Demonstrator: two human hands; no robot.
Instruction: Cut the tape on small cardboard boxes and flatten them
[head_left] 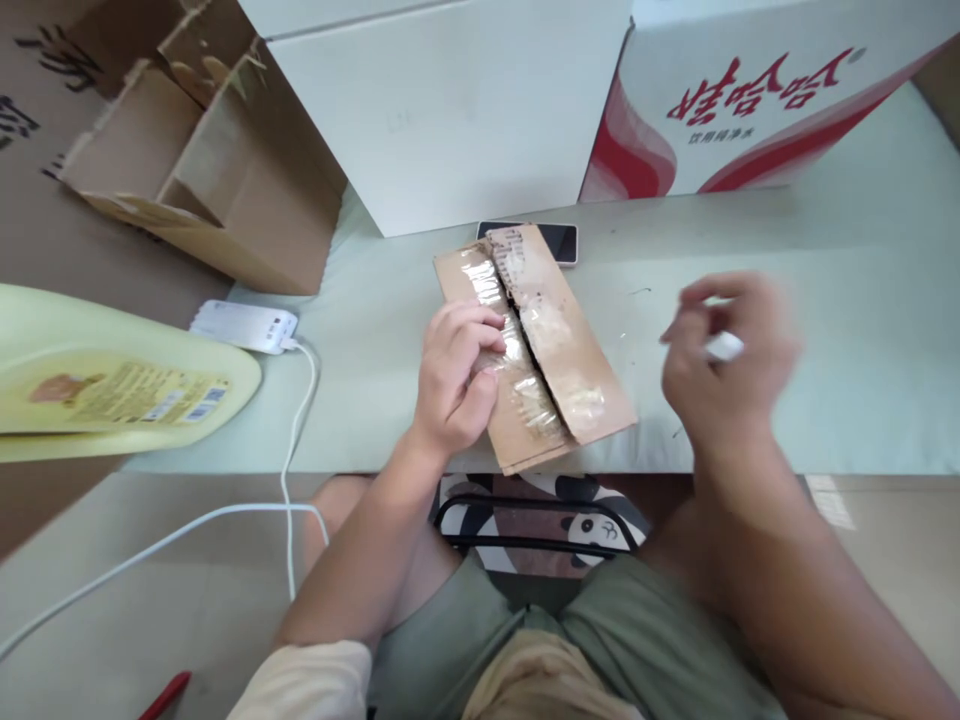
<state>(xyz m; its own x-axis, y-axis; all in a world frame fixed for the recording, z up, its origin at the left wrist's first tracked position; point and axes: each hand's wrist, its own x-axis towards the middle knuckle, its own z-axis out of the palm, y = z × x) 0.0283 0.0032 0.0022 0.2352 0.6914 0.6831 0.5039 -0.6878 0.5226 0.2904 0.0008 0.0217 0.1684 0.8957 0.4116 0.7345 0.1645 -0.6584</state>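
Note:
A flat brown cardboard box (577, 365) lies at an angle near the table's front edge. Clear tape, wrinkled and shiny, runs along both of its flaps, and a dark gap separates them down the middle. My left hand (461, 375) rests on the left flap with its fingers curled, holding the box against the table. Off to the right, apart from the box, my right hand (727, 350) is raised and smeared by motion. Its fingers are closed around a small white object (724, 347), mostly hidden, whose kind I cannot make out.
Behind the box lies a phone (562, 243), partly covered by it. White cartons (465, 120) line the back. An open cardboard box (277, 190), a white power bank (244, 325) with a cable (298, 430), and a yellow bottle (127, 375) are at left.

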